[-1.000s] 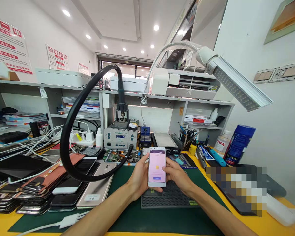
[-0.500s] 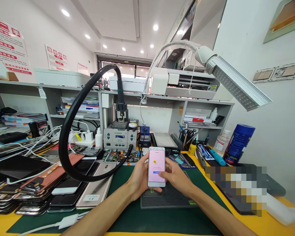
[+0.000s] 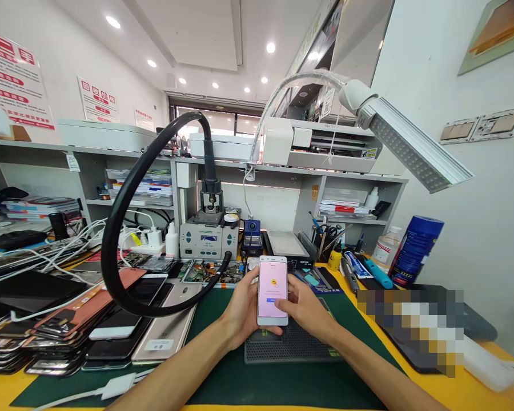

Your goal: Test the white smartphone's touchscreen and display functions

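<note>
A white smartphone [image 3: 273, 313] is held upright over the work mat, its lit pink screen facing me with a yellow icon and a blue button on it. My left hand [image 3: 242, 311] is closed around the phone's left side, with fingertips showing below its bottom edge. My right hand [image 3: 308, 305] grips the right edge, its thumb lying over the lower right of the screen by the blue button. The fingers behind the phone are hidden. Beneath the hands lies a dark perforated pad [image 3: 291, 348] on the green mat [image 3: 223, 377].
Stacked phones and screens [image 3: 60, 319] crowd the left. A thick black hose [image 3: 111, 245] loops from a grey soldering station [image 3: 209, 240]. Circuit boards [image 3: 214, 273] lie in a tray behind the hands. A lamp [image 3: 420, 142] overhangs the right, above a blue can [image 3: 417, 251].
The yellow icon on the phone's screen looks slightly different. Both hands and the phone stay in nearly the same place, the right thumb shifting only slightly.
</note>
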{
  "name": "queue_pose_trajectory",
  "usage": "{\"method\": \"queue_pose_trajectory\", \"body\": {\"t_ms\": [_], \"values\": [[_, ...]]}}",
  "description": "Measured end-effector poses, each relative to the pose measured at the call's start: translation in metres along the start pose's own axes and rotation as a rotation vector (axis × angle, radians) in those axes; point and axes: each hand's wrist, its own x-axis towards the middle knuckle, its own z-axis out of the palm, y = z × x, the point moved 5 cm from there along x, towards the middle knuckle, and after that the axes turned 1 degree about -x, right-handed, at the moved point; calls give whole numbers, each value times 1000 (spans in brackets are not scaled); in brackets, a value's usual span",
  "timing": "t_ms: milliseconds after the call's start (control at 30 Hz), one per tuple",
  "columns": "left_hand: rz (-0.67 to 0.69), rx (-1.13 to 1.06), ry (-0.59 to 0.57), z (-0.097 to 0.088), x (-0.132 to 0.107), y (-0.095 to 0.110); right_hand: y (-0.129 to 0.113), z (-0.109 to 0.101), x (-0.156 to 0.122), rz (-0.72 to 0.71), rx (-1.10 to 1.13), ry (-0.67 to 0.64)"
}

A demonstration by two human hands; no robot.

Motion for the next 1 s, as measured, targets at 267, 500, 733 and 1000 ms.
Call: {"method": "queue_pose_trajectory", "body": {"t_ms": [267,500,733,1000], "values": [[5,-20,-18,1,1,-1,-4,-1,-2,25,36,7],[2,-11,-15,-1,1,-1,0,-1,0,38,12,30],[5,4,-7,-1,0,-1,1,-3,-1,24,-9,24],[5,11,-13,-1,1,-2,7,-3,2,7,8,73]]}}
